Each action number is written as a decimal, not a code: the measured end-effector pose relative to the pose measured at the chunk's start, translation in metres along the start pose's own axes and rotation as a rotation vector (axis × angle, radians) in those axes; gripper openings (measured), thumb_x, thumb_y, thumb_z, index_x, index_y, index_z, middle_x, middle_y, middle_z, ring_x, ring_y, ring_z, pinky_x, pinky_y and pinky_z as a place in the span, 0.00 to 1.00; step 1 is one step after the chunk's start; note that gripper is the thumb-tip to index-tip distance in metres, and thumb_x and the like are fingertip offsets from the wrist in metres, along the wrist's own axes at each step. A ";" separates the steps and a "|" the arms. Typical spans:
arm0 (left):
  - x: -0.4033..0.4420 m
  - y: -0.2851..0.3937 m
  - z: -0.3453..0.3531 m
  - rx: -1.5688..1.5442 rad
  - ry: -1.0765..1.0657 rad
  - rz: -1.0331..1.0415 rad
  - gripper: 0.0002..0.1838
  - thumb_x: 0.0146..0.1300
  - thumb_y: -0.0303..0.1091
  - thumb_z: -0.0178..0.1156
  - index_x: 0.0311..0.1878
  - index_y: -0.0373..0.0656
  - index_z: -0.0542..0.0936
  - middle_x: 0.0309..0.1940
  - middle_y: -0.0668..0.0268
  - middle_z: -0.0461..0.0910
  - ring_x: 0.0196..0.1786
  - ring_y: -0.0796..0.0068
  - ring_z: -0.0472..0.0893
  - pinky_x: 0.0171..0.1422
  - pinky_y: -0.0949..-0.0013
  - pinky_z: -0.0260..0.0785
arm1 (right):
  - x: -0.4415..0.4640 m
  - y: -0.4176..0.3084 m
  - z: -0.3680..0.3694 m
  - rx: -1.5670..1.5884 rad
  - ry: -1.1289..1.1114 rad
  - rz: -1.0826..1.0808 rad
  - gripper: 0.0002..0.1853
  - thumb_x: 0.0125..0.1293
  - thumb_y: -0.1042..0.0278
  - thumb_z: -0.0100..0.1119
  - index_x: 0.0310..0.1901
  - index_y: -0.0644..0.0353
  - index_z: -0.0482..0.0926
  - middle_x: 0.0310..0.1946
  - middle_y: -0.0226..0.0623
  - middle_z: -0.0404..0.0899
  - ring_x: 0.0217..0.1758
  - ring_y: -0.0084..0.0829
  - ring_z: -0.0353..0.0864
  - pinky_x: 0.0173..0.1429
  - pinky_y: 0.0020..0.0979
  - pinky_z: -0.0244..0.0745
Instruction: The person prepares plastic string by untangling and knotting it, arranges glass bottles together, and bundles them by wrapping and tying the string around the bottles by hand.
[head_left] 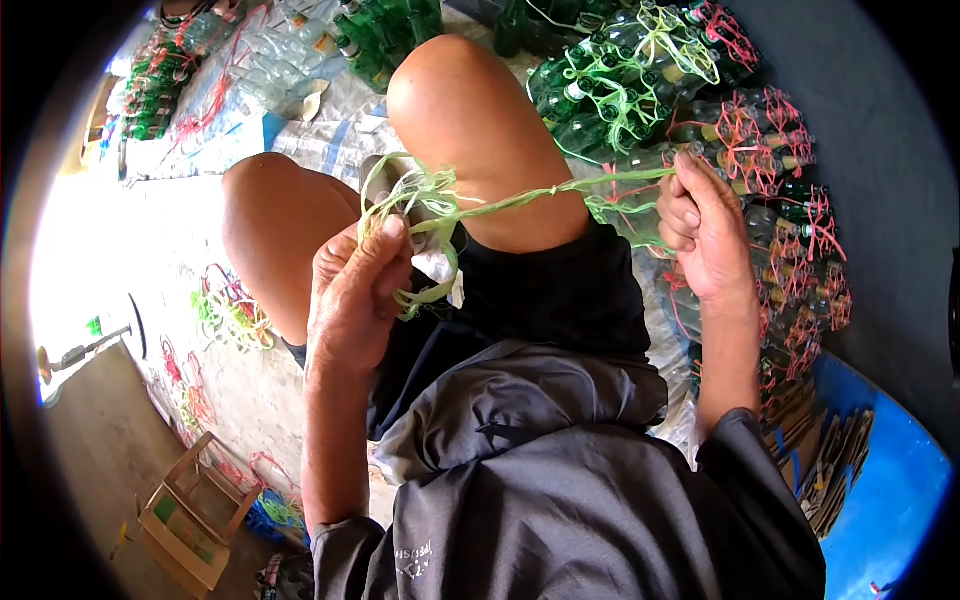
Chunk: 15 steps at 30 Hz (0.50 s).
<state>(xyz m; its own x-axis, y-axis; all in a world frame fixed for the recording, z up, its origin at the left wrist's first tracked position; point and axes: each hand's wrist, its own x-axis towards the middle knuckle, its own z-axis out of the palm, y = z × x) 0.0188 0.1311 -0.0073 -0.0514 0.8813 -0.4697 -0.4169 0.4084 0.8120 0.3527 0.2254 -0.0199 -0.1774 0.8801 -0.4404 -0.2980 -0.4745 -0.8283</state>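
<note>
A knotted bunch of pale green plastic string (430,205) hangs in front of my knees. My left hand (362,275) pinches the tangled, looped end between thumb and fingers. From there a twisted green strand (560,190) with a small knot along it runs taut to the right. Its far end is closed in my right hand (703,225), with the thumb pressed on the curled fingers. Loose loops dangle below my left hand over the dark shorts.
Glass bottles tied with green string (625,90) and with red string (750,140) are stacked at the right. Green bottles (375,40) stand ahead. Loose string (230,310) lies on the left floor. A wooden frame (190,520) is lower left; a blue container (890,480) holding cardboard is lower right.
</note>
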 end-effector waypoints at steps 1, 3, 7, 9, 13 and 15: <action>0.000 0.000 -0.002 -0.007 0.003 0.006 0.12 0.78 0.39 0.61 0.40 0.40 0.82 0.20 0.81 0.63 0.20 0.90 0.56 0.24 0.80 0.47 | 0.001 0.001 -0.003 -0.005 0.005 0.000 0.15 0.82 0.60 0.55 0.34 0.54 0.73 0.19 0.17 0.60 0.18 0.11 0.52 0.20 0.19 0.45; 0.001 -0.001 -0.004 -0.022 0.009 0.018 0.12 0.78 0.38 0.61 0.41 0.39 0.82 0.20 0.81 0.62 0.20 0.90 0.55 0.24 0.80 0.47 | 0.001 0.002 -0.007 -0.016 0.008 0.004 0.15 0.81 0.61 0.56 0.33 0.55 0.74 0.19 0.16 0.59 0.17 0.11 0.51 0.20 0.19 0.44; 0.001 0.002 0.002 -0.017 0.054 0.031 0.11 0.77 0.37 0.61 0.41 0.40 0.83 0.20 0.82 0.60 0.20 0.90 0.55 0.23 0.79 0.45 | 0.002 0.006 -0.010 -0.051 0.012 -0.014 0.16 0.79 0.62 0.60 0.31 0.56 0.74 0.17 0.15 0.56 0.16 0.11 0.49 0.20 0.20 0.43; 0.000 0.004 0.005 -0.025 0.092 0.044 0.10 0.77 0.36 0.61 0.40 0.41 0.82 0.20 0.82 0.60 0.20 0.90 0.55 0.22 0.78 0.44 | 0.001 0.008 -0.009 -0.069 0.020 -0.032 0.16 0.78 0.63 0.62 0.30 0.55 0.74 0.17 0.14 0.56 0.16 0.10 0.50 0.20 0.20 0.43; 0.001 0.007 0.004 -0.066 0.047 0.056 0.12 0.77 0.36 0.62 0.34 0.45 0.79 0.20 0.82 0.61 0.21 0.89 0.56 0.24 0.78 0.44 | 0.003 0.014 -0.010 -0.080 0.033 -0.042 0.15 0.76 0.63 0.65 0.29 0.52 0.75 0.18 0.11 0.58 0.17 0.07 0.51 0.20 0.19 0.42; 0.002 0.003 0.000 -0.089 0.011 0.050 0.11 0.76 0.36 0.62 0.35 0.44 0.81 0.20 0.82 0.61 0.21 0.89 0.56 0.24 0.78 0.45 | 0.004 0.013 -0.012 -0.085 0.021 -0.027 0.15 0.76 0.63 0.65 0.29 0.52 0.75 0.18 0.11 0.58 0.17 0.07 0.51 0.19 0.19 0.42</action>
<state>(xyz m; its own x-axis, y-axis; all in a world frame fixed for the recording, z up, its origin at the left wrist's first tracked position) 0.0172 0.1347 -0.0057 -0.0844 0.8971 -0.4336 -0.4925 0.3408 0.8009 0.3593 0.2229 -0.0366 -0.1499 0.8934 -0.4236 -0.2212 -0.4479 -0.8663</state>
